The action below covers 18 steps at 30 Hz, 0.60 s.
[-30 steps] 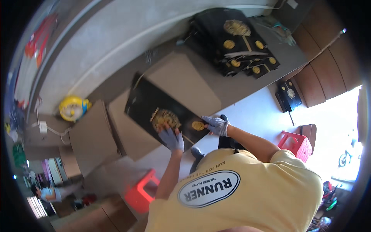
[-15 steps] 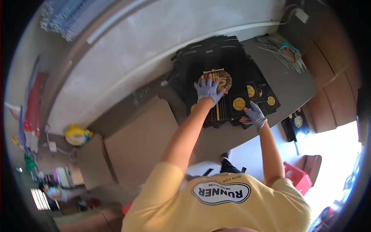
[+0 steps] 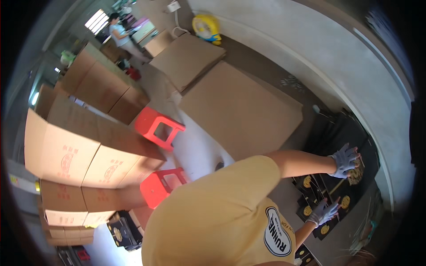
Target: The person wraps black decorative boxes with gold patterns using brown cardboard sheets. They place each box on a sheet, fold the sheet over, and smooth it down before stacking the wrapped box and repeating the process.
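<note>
A pile of flat black printed sheets (image 3: 369, 153) with gold round designs lies on the table at the right. My left hand (image 3: 344, 161), in a grey glove with bare fingertips, rests on the top sheet with fingers spread, partly over a large gold disc design (image 3: 356, 175). Nearer to me, my right hand (image 3: 323, 213), gloved the same way, is at the edge of the pile close to a small gold circle (image 3: 345, 201). Its fingers are stretched apart and hold nothing; whether they touch the sheets I cannot tell.
Large brown cardboard sheets (image 3: 244, 106) lie beside the pile. Beyond them stands a yellow fan (image 3: 206, 29) by the wall. Two red stools, one farther (image 3: 155, 126) and one nearer (image 3: 155, 188), stand by stacked cartons (image 3: 66, 153). Another person (image 3: 119, 35) stands far back.
My view has swung round to the left, so the pile now sits at the right and the cartons and stools show. Both hands remain at the black sheets, fingers spread.
</note>
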Available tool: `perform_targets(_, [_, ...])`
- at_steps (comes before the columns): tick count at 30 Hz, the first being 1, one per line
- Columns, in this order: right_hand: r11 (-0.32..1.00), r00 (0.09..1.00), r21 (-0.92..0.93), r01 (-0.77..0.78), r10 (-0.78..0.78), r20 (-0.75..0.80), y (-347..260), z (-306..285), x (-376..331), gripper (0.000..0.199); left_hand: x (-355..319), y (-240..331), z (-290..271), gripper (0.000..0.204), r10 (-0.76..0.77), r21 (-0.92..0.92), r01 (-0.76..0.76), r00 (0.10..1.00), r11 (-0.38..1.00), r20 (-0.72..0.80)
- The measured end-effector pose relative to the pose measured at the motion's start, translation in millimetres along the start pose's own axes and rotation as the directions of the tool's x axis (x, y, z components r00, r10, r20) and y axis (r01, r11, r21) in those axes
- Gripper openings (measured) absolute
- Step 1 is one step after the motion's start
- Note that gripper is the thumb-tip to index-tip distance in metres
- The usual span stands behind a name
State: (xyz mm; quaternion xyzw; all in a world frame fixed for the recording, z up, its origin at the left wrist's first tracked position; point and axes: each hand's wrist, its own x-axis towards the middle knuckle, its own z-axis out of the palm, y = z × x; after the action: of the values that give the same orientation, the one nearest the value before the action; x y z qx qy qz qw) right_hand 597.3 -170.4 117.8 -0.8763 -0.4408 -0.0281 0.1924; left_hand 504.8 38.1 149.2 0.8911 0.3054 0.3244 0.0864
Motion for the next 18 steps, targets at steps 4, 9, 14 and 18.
perform_targets(4, [0.958,0.835,-0.186,0.217,-0.282,-0.473,-47,1,-8,0.059,-120,-71,-118,0.046,-0.036,-0.14,0.026,0.997,0.99,-0.072])
perform_targets(9, [0.777,0.833,0.51,0.369,-0.52,0.189,-162,83,-32,0.055,-338,-174,-159,0.048,-0.641,0.222,0.608,0.662,0.762,0.388])
perform_targets(14, [0.998,0.838,-0.03,0.057,-0.032,0.545,-259,169,-31,0.059,-440,-236,-215,0.048,-0.358,0.497,0.25,0.924,0.831,0.133])
perform_targets(18, [0.958,0.922,-0.065,0.279,-0.248,0.297,-240,200,-53,0.053,-431,-249,-218,0.051,-0.357,0.241,0.276,0.829,0.931,0.43])
